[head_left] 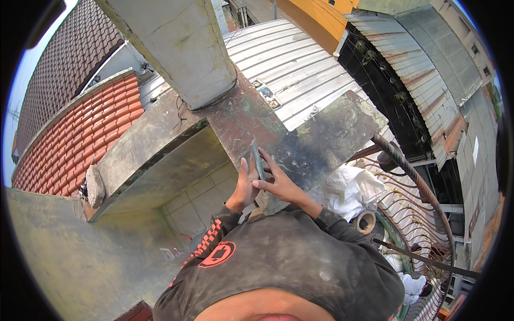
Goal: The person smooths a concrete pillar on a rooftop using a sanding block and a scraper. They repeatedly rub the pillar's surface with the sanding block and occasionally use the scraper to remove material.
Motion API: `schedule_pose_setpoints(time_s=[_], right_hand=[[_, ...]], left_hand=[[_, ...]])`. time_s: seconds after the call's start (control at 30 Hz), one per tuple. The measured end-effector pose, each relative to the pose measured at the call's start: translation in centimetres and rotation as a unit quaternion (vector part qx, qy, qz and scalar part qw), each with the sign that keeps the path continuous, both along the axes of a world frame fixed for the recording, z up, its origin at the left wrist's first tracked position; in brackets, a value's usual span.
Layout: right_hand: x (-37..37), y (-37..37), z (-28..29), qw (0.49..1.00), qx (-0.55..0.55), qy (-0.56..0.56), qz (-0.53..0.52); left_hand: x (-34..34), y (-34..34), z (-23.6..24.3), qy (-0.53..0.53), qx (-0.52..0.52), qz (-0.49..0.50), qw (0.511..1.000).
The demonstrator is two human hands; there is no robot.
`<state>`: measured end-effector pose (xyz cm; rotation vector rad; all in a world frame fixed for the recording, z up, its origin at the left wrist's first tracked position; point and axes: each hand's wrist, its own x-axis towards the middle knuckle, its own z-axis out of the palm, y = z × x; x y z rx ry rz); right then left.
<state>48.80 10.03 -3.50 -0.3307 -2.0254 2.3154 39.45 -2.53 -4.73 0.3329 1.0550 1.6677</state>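
Observation:
A thin, flat grey piece (256, 159), possibly stone or metal, stands tilted on edge between my hands near the middle of the view. My left hand (243, 184) presses against its left side, thumb raised, other fingers partly hidden. My right hand (278, 183) grips it from the right, thumb across its lower part and fingers along its side. Both hands are just above a stained concrete ledge (326, 134) in front of my chest. Whether the piece rests on the ledge, I cannot tell.
A concrete pillar (182, 59) rises ahead, wire round its base. A tiled recess (190, 206) drops at left. A loose chunk (95, 186) sits on the ledge's far left. Beyond are roofs (284, 64). At right are a curved metal railing (436, 198), white sacks (358, 190) and a tape roll (365, 222).

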Motion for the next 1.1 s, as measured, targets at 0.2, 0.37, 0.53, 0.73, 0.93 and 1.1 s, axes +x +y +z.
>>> schedule_pose_setpoints(time_s=[0.2,0.37,0.53,0.73,0.93,1.1], right_hand=[[-0.7,3.2,0.1,1.0,-0.027,-0.01,0.0],[-3.2,8.7,-2.2,0.979,-0.197,-0.045,0.0],[-6.9,14.0,-0.2,0.965,-0.261,-0.03,0.002],[-13.4,17.9,0.2,0.987,-0.158,-0.016,0.01],[-25.7,18.6,-1.9,0.981,0.104,0.119,-0.114],[-26.4,15.7,-0.4,0.977,0.187,0.101,0.007]], left_hand=[[-2.1,2.1,0.9,0.128,-0.005,0.0,0.992],[-6.4,3.0,3.1,0.287,-0.101,0.092,0.948],[-13.1,2.8,9.5,0.605,-0.149,0.273,0.733],[-21.2,4.6,23.0,0.922,-0.126,0.287,0.226],[-27.3,14.3,34.3,0.984,-0.099,0.146,-0.037],[-32.0,17.3,37.1,0.97,-0.182,0.104,-0.12]])
